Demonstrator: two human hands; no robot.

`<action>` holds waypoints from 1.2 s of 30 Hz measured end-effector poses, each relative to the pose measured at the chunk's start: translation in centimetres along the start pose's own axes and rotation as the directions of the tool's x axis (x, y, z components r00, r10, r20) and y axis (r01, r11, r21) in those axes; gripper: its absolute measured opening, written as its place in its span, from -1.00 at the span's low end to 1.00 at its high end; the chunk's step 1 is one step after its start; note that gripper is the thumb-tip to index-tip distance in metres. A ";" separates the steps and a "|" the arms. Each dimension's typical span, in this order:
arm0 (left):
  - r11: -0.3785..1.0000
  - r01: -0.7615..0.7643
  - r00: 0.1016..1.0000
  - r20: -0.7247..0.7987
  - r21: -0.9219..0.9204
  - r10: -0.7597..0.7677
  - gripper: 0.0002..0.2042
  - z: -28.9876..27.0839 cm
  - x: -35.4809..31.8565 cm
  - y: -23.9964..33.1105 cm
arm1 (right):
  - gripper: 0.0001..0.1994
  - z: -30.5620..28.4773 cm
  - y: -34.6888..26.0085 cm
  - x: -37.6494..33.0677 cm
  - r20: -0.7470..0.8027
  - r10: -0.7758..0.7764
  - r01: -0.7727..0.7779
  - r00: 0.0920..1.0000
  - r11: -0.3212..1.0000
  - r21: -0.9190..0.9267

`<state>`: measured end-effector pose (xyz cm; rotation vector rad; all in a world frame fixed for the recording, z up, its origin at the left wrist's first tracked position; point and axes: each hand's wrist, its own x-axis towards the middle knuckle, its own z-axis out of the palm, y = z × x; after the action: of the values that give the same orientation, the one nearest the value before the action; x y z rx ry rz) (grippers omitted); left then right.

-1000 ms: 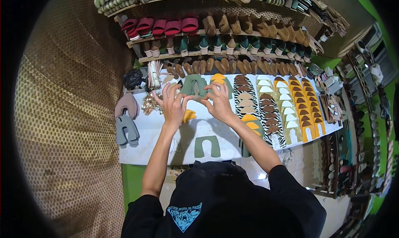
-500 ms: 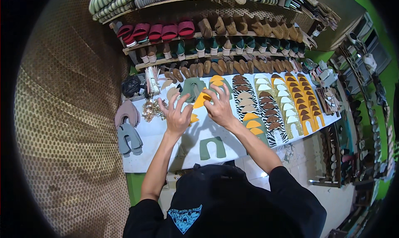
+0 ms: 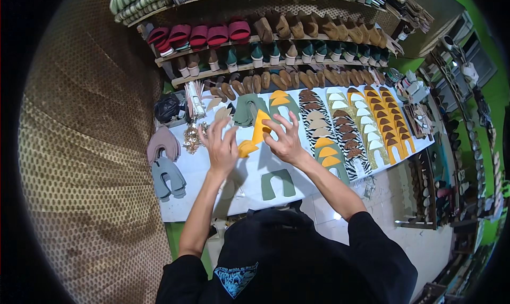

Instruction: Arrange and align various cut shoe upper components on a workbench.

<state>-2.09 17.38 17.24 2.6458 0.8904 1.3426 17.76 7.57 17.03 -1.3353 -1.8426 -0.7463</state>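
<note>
My right hand pinches a yellow pointed cut-out piece between thumb and fingers, tilted above the white-covered table. Beside it, my left hand has its outer fingers raised and apart. Several overlapping yellow pieces sit at its thumb side and appear gripped there; the exact hold is partly hidden. Nearer my body lies a green U-shaped piece. Beyond my hands rests a stack of green U-shaped pieces. More yellow pieces lie on green ones to the right of that stack.
Rows of zebra-print, gold and yellow pieces cover the table's right side. Pink and grey U-shaped stacks lie at the left, near gold scraps. Shelves of shoes stand behind; a woven sheet hangs left.
The yellow piece in my right hand has turned more upright. My left hand has shifted slightly left, and the yellow pieces beside its thumb show more. The view has shifted a little.
</note>
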 end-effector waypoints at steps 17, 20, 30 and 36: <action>0.949 -0.268 0.737 0.600 -0.165 0.312 -0.82 -2.5 5.8 1.1 | -0.78 -1.9 -2.4 -3.9 0.053 -0.235 0.236 0.971 0.971 -0.021; 0.953 -0.227 0.725 0.619 -0.199 0.302 -0.89 -2.4 5.8 1.7 | -0.89 -2.3 -1.7 -4.8 0.093 -0.247 0.250 0.965 0.968 -0.015; 0.915 0.293 0.931 0.299 -0.276 -0.208 -0.94 0.1 0.0 1.8 | -0.74 -4.7 -0.2 -4.6 0.302 0.396 -0.457 0.867 0.873 0.168; 0.843 0.449 0.885 0.274 -0.296 -0.376 -0.93 1.9 -2.3 3.5 | -0.84 -2.9 1.5 -5.7 0.339 0.413 -0.521 0.845 0.778 0.351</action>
<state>-0.06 13.66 15.41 2.1102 1.0080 0.9891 20.92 2.67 14.00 -1.5380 -1.6115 0.1029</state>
